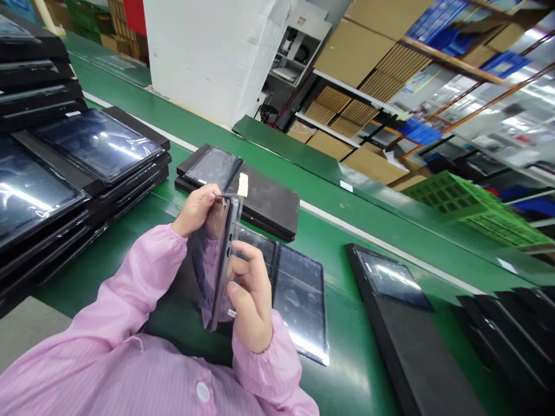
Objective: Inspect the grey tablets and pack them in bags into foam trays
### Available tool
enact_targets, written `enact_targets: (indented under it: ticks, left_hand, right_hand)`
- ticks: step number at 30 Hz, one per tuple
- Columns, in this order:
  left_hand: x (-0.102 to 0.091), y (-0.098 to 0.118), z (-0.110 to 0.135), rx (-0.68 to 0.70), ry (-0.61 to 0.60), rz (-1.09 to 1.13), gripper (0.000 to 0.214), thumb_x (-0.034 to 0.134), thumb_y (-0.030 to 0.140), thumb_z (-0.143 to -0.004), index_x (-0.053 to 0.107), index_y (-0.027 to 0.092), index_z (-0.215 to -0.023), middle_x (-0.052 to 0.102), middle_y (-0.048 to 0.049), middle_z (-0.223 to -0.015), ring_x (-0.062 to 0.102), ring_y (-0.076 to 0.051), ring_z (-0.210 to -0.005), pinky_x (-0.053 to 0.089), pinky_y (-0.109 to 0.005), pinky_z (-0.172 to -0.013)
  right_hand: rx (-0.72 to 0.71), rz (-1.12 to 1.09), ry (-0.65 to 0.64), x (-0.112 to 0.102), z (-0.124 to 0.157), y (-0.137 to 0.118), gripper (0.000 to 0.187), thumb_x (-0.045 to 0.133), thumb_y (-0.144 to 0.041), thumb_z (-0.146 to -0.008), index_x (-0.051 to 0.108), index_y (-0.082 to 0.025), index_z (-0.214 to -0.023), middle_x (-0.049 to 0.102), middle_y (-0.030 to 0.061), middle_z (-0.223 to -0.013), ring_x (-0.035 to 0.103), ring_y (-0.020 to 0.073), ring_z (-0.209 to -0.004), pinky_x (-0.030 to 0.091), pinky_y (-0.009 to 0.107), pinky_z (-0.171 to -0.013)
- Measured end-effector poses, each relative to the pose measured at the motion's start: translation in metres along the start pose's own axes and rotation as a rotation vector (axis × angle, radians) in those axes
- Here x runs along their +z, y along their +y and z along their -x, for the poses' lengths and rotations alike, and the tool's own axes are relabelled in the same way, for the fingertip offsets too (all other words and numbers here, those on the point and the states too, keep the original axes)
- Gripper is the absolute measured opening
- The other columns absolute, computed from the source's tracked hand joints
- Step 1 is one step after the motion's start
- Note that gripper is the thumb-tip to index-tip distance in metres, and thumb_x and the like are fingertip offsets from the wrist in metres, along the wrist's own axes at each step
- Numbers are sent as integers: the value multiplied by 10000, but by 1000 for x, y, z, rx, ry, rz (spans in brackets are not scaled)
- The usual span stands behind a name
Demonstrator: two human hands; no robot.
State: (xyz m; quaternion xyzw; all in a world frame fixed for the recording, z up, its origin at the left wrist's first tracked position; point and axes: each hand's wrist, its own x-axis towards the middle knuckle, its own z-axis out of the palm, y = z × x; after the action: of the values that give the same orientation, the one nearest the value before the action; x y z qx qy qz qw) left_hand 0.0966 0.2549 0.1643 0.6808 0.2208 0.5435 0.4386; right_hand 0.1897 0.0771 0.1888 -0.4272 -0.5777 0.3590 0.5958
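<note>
A grey tablet (222, 260) stands on edge in front of me, its glossy screen turned left and its side with ports toward me. At its upper corner my left hand (197, 209) is closed in a pinch; whether it also has a film there I cannot tell. Against the tablet's back side, my right hand (251, 294) holds it with curled fingers and thumb. A clear sheet with a small white label (232, 313) shows beside the thumb. Behind the right hand, another tablet (301, 294) lies flat, screen up, on the green work surface (342, 323).
Stacked black trays with tablets (104, 144) stand at left. A black tray (271, 199) with a tablet and yellow note lies ahead. Another long black tray (403, 329) is at right, near several leaning black trays (511, 329). A green crate (477, 208) sits beyond.
</note>
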Motion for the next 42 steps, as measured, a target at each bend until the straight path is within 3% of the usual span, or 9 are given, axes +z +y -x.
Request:
enact_targets:
  ticks: [6, 13, 20, 24, 29, 32, 35, 39, 42]
  left_hand:
    - [1, 0, 1, -5, -12, -17, 718, 356, 904, -789, 437, 215, -603, 431, -16, -621, 383, -176, -605, 354, -349, -652]
    - [0, 0, 2, -11, 4, -9, 700, 366, 876, -817, 468, 210, -630, 444, -17, -631, 399, -175, -614, 348, -340, -642]
    - [1, -7, -1, -12, 26, -114, 661, 369, 820, -871, 473, 198, -671, 456, -15, -674, 415, -163, -633, 340, -323, -638]
    - [3, -11, -3, -6, 42, -150, 658, 379, 822, -866, 487, 196, -693, 471, -14, -699, 432, -162, -650, 359, -318, -660]
    - [7, -10, -5, -18, 55, -197, 680, 385, 835, -854, 530, 187, -708, 547, -27, -733, 495, -173, -703, 396, -318, -726]
    - [8, -10, -4, -4, 81, -221, 681, 375, 823, -867, 554, 184, -714, 587, -40, -758, 532, -186, -741, 405, -322, -754]
    - [9, -9, -3, 14, 109, -261, 660, 365, 794, -894, 567, 188, -727, 599, -44, -759, 548, -193, -760, 411, -322, -754]
    - [15, -19, 5, 80, 241, -294, 570, 384, 698, -945, 592, 196, -773, 601, -48, -789, 567, -195, -806, 444, -324, -813]
    - [19, -41, 18, -62, 554, -247, 376, 537, 558, -923, 641, 199, -966, 640, -82, -1065, 577, -212, -1050, 426, -324, -1000]
  right_hand:
    - [-38, 46, 12, 0, 0, -2, 447, 574, -251, -892, 480, -288, -1327, 472, -71, -649, 480, 135, -555, 398, 275, -576]
    - [55, -32, 11, -1, -1, 3, 320, 438, -300, -1007, 502, -262, -1318, 468, -52, -632, 442, 131, -503, 360, 256, -498]
    - [88, 159, 156, -17, -7, 3, 299, 468, -343, -1010, 634, -259, -1245, 489, -37, -592, 485, 159, -528, 432, 285, -536]
    - [64, 273, 225, -27, -13, 2, 296, 497, -327, -993, 699, -252, -1195, 683, 27, -801, 644, 207, -744, 552, 356, -748]
    - [59, 287, 269, -34, -16, 5, 300, 499, -286, -979, 715, -247, -1183, 734, 53, -1087, 672, 232, -1030, 519, 393, -962]
    - [65, 234, 277, -36, -15, 9, 318, 496, -342, -979, 688, -257, -1217, 710, 44, -970, 664, 228, -926, 526, 391, -899]
    - [79, 207, 247, -36, -14, 8, 351, 535, -421, -956, 663, -248, -1234, 599, 10, -745, 575, 200, -690, 516, 347, -694]
    - [111, 305, 190, -36, -14, -1, 269, 613, -369, -910, 702, -225, -1119, 516, -10, -682, 441, 154, -596, 410, 285, -560]
    - [88, 400, 127, -38, -14, -9, 223, 572, -340, -933, 732, -201, -1000, 480, -9, -673, 405, 142, -597, 368, 275, -552]
